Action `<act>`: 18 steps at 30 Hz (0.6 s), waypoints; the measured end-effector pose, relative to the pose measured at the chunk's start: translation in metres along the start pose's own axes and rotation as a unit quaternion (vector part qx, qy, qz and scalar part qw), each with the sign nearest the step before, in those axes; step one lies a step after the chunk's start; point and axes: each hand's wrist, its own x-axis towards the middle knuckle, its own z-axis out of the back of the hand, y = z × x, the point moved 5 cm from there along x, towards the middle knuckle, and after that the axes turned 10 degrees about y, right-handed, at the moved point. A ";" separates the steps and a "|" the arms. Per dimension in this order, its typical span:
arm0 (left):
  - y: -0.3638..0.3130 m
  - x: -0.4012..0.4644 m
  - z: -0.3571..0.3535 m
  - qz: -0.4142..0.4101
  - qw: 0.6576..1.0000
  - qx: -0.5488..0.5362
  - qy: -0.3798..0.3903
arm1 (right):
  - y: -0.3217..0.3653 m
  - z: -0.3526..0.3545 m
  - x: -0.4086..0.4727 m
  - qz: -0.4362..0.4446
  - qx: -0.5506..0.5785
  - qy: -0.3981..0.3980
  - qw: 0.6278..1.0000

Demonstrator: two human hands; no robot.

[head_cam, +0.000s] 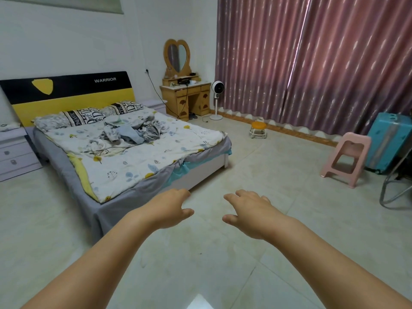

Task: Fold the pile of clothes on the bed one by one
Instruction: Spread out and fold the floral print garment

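Both hands are being held out empty over the floor, the left hand point(168, 207) and right hand point(247, 207) apart, fingers relaxed and gripping nothing. The pile of clothes point(131, 132) is lying crumpled on the bed point(124, 166), near its pillows point(89, 117), well apart from the hands. The bed is best being approached first, then 1 garment being lifted clear of the pile before folding

Black and yellow headboard point(66, 92), white quilt point(133, 157) with blue and yellow leaf print, grey-blue clothes point(131, 132), pink streaky curtains point(312, 63), pink stool point(345, 159), turquoise suitcase point(388, 141).
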 end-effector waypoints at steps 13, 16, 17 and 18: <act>-0.064 0.157 0.047 0.034 0.999 -0.033 -0.021 | -0.116 0.072 0.135 0.039 -0.051 0.015 0.998; -0.065 0.192 0.059 0.040 0.998 -0.038 -0.018 | -0.126 0.083 0.169 0.056 -0.047 0.016 0.997; -0.063 0.204 0.064 0.043 0.998 -0.036 -0.021 | -0.128 0.087 0.181 0.060 -0.045 0.016 0.997; -0.060 0.217 0.069 0.046 0.998 -0.034 -0.025 | -0.131 0.090 0.193 0.064 -0.044 0.016 0.997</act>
